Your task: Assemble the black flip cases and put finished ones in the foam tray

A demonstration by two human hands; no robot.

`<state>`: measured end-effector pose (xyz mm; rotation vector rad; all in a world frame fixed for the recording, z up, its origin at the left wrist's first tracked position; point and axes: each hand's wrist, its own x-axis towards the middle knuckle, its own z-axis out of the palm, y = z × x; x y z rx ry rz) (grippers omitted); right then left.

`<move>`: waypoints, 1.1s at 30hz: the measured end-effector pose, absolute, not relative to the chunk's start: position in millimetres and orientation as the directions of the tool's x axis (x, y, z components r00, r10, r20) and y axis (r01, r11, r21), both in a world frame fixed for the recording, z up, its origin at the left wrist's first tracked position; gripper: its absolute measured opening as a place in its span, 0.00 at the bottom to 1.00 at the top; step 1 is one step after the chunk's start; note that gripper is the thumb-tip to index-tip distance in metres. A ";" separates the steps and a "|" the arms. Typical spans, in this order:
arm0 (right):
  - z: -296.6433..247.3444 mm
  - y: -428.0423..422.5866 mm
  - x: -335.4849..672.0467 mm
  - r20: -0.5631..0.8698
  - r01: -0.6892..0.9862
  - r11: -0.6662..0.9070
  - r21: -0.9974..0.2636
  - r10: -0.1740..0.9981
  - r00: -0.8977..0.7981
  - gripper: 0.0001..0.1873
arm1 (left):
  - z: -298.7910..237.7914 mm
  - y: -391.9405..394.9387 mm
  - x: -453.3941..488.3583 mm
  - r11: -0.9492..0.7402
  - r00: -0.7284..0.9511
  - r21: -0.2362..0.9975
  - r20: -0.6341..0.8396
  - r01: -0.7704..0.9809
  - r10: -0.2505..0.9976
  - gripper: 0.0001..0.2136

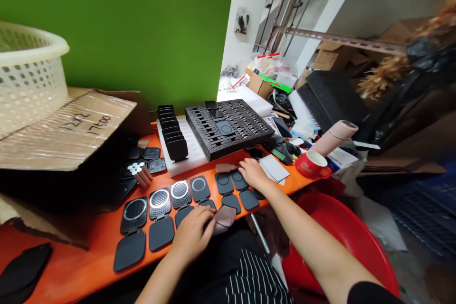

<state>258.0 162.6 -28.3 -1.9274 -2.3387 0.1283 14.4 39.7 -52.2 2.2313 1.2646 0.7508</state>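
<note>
My left hand [195, 232] is at the table's front edge, thumb and fingers closed on a thin greyish sheet [225, 217] that sticks out to the right. Beneath that hand lies a hinged black panel pair [183, 216]. My right hand [253, 174] rests at the upper panel of another black hinged pair [248, 198], fingers stretched out and partly overlapping it. A flat beige piece [225, 167] lies just left of its fingertips. Several more opened black pairs form a row to the left, some with a silvery ring [159, 201] on the upper panel.
Behind the row are a white foam block [171, 169] with upright black panels [174, 137] and a slotted black foam tray [210, 149]. Silver-ended cylinders [142, 175] and a cardboard box [71, 128] stand left. White cards [274, 168], a red mug [310, 164] and a pink bottle [337, 135] sit right.
</note>
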 end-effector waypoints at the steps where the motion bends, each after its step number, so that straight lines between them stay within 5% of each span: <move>1: -29.3 167.1 256.6 0.022 0.972 0.193 -0.131 0.981 -0.192 0.12 | -53.3 39.6 14.5 -0.472 0.431 0.620 0.229 0.627 0.873 0.08; 8: -23.3 180.8 261.7 0.038 0.964 0.202 -0.175 0.979 -0.198 0.08 | -61.2 40.5 14.5 -0.512 0.434 0.552 0.279 0.658 0.857 0.07; 14: 1.2 200.6 300.6 0.135 0.964 0.073 -0.254 0.990 -0.039 0.11 | -60.6 40.9 13.8 -0.532 0.441 0.523 0.298 0.666 0.846 0.07; 27: 32.8 200.3 291.9 0.167 0.992 0.012 -0.122 0.986 0.009 0.10 | -59.8 39.8 14.4 -0.522 0.437 0.520 0.288 0.676 0.852 0.08; 33: 38.2 191.9 293.0 0.199 0.981 -0.043 -0.191 0.977 0.082 0.12 | -57.7 43.2 11.7 -0.501 0.410 0.590 0.293 0.633 0.864 0.08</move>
